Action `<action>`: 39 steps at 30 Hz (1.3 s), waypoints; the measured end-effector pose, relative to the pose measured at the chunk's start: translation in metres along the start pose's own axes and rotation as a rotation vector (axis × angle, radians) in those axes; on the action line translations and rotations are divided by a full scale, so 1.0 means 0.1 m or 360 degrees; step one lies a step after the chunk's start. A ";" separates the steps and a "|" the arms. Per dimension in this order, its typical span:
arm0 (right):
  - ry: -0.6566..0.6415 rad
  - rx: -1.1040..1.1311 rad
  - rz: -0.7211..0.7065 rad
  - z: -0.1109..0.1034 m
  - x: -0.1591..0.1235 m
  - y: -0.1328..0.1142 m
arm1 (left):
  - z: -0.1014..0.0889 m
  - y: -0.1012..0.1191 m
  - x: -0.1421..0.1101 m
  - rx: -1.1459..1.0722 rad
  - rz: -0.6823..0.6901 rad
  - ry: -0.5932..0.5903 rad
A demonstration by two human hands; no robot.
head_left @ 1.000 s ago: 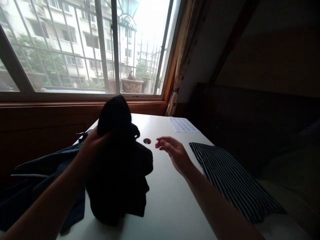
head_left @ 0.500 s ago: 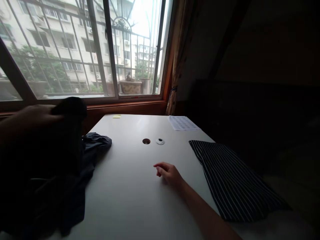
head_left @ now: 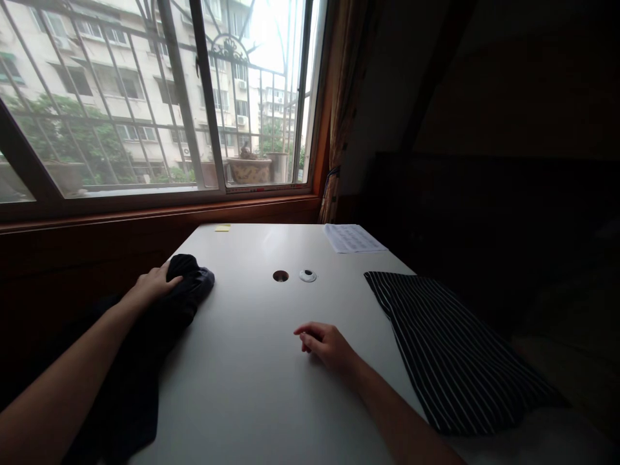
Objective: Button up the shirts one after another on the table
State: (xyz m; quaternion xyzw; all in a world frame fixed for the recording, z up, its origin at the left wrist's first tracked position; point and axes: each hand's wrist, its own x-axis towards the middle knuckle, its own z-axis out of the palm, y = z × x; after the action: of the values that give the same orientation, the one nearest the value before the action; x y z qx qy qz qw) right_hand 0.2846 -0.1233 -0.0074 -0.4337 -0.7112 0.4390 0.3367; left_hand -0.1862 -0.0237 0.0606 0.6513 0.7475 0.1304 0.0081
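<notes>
At the table's left edge my left hand [head_left: 155, 282] is closed on a black garment [head_left: 180, 310], its thumb lying across the cloth. The garment lies bunched over a dark blue garment [head_left: 206, 278], which peeks out on the right side; its kind is hidden by the folds. My right hand [head_left: 325, 342] hovers at or just above the middle of the white table [head_left: 252, 374]. Its fingers are loosely bent and apart, with nothing in them. Farther right lies a black cloth with white stripes [head_left: 450, 342], spread flat.
A round hole [head_left: 280, 276] and its white cap [head_left: 307, 276] are at mid-table. Printed papers [head_left: 353, 238] lie at the back right, a yellow sticky note [head_left: 223, 228] at the back left. Beyond stands a barred window [head_left: 145, 97] with a tied curtain [head_left: 334, 129].
My left hand has come down and to the right with the black garment, which now rests over the dark blue one. My right hand has stayed nearly still.
</notes>
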 end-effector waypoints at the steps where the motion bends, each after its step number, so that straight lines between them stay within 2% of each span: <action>1: -0.0005 -0.0010 -0.0004 0.00 -0.01 -0.01 | -0.02 0.00 -0.04 -0.0031 0.0059 0.0081; 5: -0.0009 0.0036 0.0008 0.01 -0.02 -0.03 | -0.10 0.15 -0.27 -0.0152 0.0289 0.0406; 7: -0.0016 0.0076 0.0017 0.01 -0.02 -0.02 | -0.11 0.32 -0.43 -0.0428 0.0489 0.0686; 8: -0.0021 0.0087 0.0019 0.01 -0.01 -0.01 | -0.09 0.42 -0.52 -0.0575 0.0603 0.0736; 12: -0.0025 0.0079 0.0008 0.01 0.00 0.02 | 0.13 0.81 -0.93 -0.0905 0.1009 0.0352; 15: -0.0029 0.0057 0.0014 0.00 -0.01 0.00 | 0.41 0.97 -1.15 -0.0980 0.1079 0.0116; 17: -0.0031 0.0032 0.0015 -0.01 -0.01 -0.02 | 0.57 1.01 -1.22 -0.1005 0.1073 0.0054; 21: -0.0020 0.0005 0.0002 -0.01 -0.02 -0.04 | 0.74 1.03 -1.26 -0.1038 0.1081 0.0000; 27: 0.0023 -0.0086 -0.0051 -0.01 -0.01 -0.01 | 0.73 1.03 -1.28 -0.1052 0.1076 -0.0041; 30: 0.0184 -0.0263 -0.0126 -0.07 0.00 0.00 | 0.73 1.03 -1.28 -0.1007 0.1043 0.0020; 34: 0.0500 -0.0790 -0.0183 -0.28 0.02 0.04 | 0.78 1.00 -1.26 -0.1012 0.0994 0.0118; 36: 0.0641 -0.1205 -0.0065 -0.45 0.02 0.08 | 0.81 0.98 -1.26 -0.1049 0.0999 0.0103; 39: 0.0843 -0.1462 0.0130 -0.76 -0.04 0.17 | 0.82 0.96 -1.26 -0.1048 0.1063 0.0072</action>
State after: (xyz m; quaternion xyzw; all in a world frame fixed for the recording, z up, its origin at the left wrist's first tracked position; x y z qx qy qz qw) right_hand 0.3566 -0.0977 0.0058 -0.6597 -0.7034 -0.0296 0.2628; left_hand -0.0586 -0.1205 -0.0189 0.8160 0.4158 0.3702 0.1558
